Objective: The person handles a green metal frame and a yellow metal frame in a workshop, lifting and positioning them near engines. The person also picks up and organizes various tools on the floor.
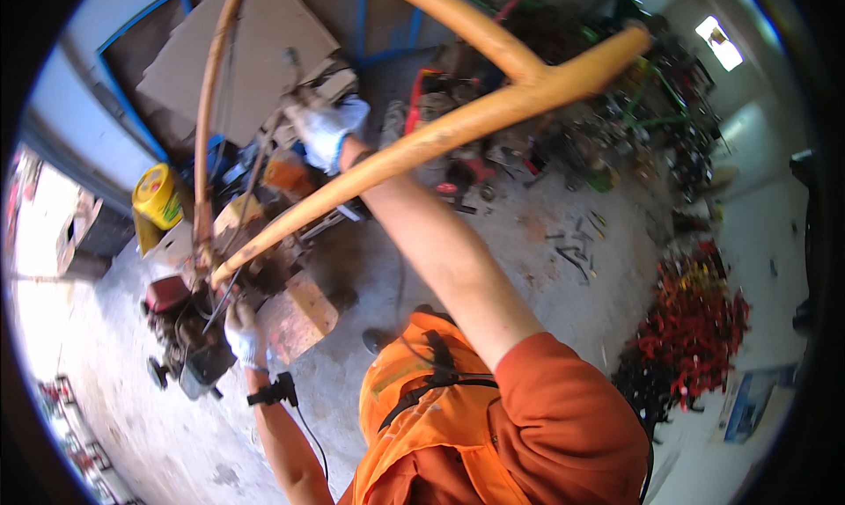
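Two hands by frame; yellow tub (contents unclear).

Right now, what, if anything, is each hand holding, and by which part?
Cannot be told: the left hand is near the yellow frame's lower end, the right hand beside a thin cable or rod, but blur hides either grip.

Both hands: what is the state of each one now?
Left hand: near the yellow frame's lower end; grip cannot be told.
Right hand: blurred, grip cannot be told.
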Demonstrator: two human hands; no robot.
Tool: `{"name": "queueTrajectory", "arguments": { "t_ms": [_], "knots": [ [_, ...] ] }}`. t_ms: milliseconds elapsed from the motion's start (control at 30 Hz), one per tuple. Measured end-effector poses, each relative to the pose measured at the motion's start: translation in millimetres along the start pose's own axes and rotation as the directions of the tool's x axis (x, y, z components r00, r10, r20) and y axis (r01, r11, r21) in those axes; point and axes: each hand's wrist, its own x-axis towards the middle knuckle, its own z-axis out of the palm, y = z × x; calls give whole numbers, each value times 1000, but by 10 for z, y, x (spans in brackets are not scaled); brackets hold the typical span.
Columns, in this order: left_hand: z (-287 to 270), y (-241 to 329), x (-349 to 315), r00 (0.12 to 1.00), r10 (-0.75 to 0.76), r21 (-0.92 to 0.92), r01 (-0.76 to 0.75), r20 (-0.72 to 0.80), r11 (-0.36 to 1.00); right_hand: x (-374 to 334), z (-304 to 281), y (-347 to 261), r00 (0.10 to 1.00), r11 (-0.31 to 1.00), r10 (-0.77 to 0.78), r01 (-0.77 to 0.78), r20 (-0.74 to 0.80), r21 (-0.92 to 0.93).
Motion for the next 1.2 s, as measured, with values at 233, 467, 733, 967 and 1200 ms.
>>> {"name": "queueTrajectory", "arguments": {
  "t_ms": [233,467,733,967,1200],
  "knots": [
    [-208,907,-330,982,181,584,-180,57,791,236,-441,517,841,686,-336,527,425,-502],
    [-58,3155,-1184,833,537,-365,-463,132,808,718,-165,1013,860,853,335,-450,385,265],
    [147,3428,-1284,684,706,-627,-471,183,620,861,-444,1464,949,959,106,-19,297,-283],
    [310,3534,-1238,712,682,-626,-458,166,631,886,-478,1548,947,891,-14,158,322,-425],
    [330,3659,-1268,665,704,-641,-431,251,635,863,-485,1610,928,834,-138,297,345,-464]
  ]
}}
